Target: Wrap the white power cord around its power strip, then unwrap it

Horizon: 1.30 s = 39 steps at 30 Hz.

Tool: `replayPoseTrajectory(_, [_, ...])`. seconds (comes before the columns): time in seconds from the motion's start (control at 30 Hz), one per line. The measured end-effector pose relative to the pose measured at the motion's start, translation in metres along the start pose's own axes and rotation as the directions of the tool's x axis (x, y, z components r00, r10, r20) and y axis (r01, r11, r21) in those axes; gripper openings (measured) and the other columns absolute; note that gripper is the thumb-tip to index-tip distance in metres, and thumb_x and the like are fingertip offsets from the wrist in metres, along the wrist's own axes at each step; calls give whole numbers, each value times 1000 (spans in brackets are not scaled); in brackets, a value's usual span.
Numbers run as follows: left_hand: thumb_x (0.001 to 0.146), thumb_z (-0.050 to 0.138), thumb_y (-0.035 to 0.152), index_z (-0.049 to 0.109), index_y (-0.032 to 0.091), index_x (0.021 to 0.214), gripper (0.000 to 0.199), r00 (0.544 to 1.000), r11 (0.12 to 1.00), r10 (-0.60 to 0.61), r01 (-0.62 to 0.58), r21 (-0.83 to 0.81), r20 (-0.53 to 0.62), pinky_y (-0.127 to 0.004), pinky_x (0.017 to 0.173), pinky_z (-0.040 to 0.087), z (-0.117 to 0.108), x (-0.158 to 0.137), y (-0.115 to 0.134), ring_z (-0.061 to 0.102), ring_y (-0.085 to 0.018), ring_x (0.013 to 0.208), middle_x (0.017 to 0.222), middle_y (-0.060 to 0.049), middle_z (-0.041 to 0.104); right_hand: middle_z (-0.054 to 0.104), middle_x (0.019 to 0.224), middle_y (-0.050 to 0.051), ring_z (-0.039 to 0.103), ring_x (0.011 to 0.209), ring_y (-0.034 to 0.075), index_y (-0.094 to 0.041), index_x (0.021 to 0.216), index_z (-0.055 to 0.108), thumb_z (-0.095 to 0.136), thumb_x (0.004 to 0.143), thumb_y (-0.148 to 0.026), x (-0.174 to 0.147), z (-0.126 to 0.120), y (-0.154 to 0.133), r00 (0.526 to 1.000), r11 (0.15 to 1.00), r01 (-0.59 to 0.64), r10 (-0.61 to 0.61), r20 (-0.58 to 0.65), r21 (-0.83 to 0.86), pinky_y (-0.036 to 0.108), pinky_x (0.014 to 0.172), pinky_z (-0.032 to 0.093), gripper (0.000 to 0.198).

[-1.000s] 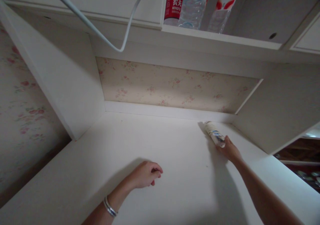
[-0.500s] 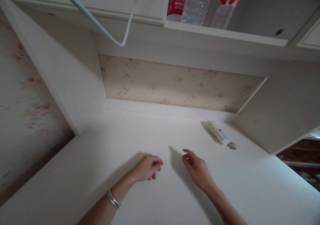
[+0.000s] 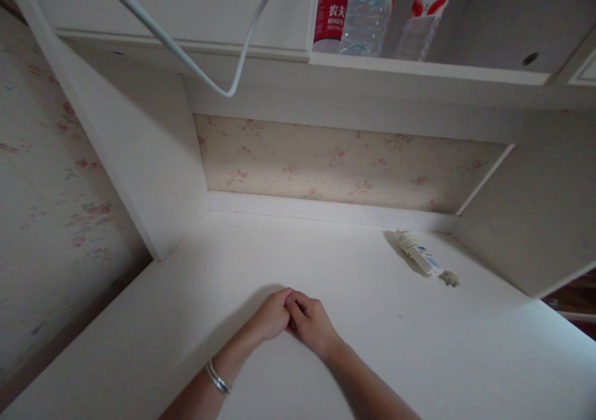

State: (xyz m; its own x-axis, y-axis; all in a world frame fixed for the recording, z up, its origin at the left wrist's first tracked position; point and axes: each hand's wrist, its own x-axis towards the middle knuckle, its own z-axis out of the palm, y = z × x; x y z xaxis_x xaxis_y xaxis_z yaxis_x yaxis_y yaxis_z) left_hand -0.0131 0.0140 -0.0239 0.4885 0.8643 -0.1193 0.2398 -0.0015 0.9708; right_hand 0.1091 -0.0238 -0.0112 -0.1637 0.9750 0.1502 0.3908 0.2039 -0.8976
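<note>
My left hand (image 3: 274, 314) and my right hand (image 3: 313, 324) meet over the white desktop (image 3: 223, 255), fingers against fingers. Both are closed, with the fingers curled inward. The right thumb and fingers press against the left hand's fingertips. Whatever may lie between the palms is hidden. Two silver bangles (image 3: 217, 376) circle my left wrist. A bundled white cable (image 3: 419, 255) with a blue-and-white label lies off to the right, apart from both hands.
Above the desk, a shelf holds a red-labelled bottle (image 3: 331, 16) and clear plastic bottles (image 3: 367, 16). A pale bent rod or cord (image 3: 200, 66) hangs across the upper left. Side panels (image 3: 153, 153) enclose the desk, with floral wallpaper (image 3: 326, 162) behind.
My right hand has moved left and now touches my left hand; before, the two were apart. The camera view has shifted slightly. The bundled cable stays in place on the desk.
</note>
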Motion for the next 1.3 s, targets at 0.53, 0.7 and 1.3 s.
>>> replayPoseTrajectory(0.53, [66, 41, 13, 59, 14, 80, 23, 1000, 1000, 13, -13, -8, 1, -23, 49, 46, 0, 3, -8, 61, -17, 66, 78, -7, 67, 53, 62, -2, 49, 58, 12, -19, 72, 57, 35, 92, -39, -2, -4, -3, 999, 1000, -7, 6, 38, 8, 21, 55, 37, 36])
replayPoseTrajectory(0.7, [66, 40, 12, 59, 14, 79, 23, 1000, 999, 20, -20, -36, 13, -24, 47, 46, 1, 1, -4, 61, -17, 61, 74, -6, 65, 55, 64, -2, 50, 60, 12, -19, 73, 57, 36, 92, -38, -2, -4, -4, 1000, 1000, -4, 4, 26, -3, 22, 57, 37, 35])
replayPoseTrajectory(1.3, [67, 41, 15, 59, 14, 78, 21, 1000, 999, 28, -28, -33, -6, -24, 45, 46, 2, 4, -11, 61, -17, 60, 73, -6, 66, 54, 63, -2, 50, 59, 11, -19, 72, 54, 35, 93, -36, -1, -3, 1, 999, 1000, 14, -14, 34, -8, 21, 56, 36, 33])
